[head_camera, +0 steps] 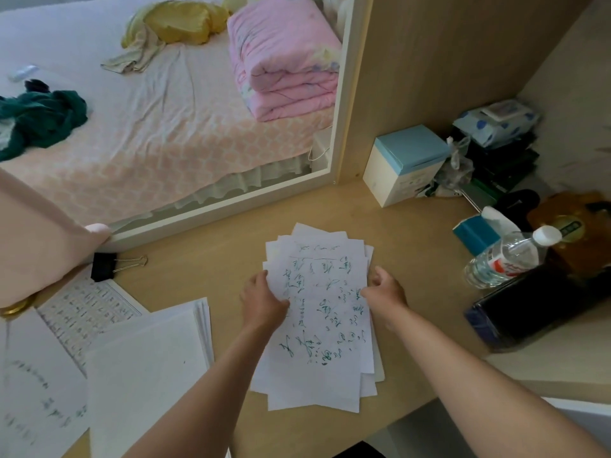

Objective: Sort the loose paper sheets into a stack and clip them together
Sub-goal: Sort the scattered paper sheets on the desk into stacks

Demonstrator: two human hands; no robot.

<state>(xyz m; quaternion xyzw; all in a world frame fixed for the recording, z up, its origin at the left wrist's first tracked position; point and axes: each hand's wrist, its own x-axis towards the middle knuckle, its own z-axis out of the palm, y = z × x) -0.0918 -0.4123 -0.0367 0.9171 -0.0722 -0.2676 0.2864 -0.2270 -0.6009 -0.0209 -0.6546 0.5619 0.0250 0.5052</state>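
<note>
A fanned, uneven pile of white paper sheets (317, 312) with green handwriting lies on the wooden desk (215, 266) in the middle of the view. My left hand (263, 300) grips the pile's left edge, thumb on top. My right hand (386, 289) holds the right edge, fingers curled at the sheets. A black binder clip (105, 266) with silver handles lies on the desk to the far left, apart from both hands.
A second stack of white paper (148, 358) and a printed sheet (86, 312) lie at the left. A plastic water bottle (506, 259), a blue-topped box (406, 163), a tissue pack and dark items crowd the right. A mirror (165, 127) stands behind.
</note>
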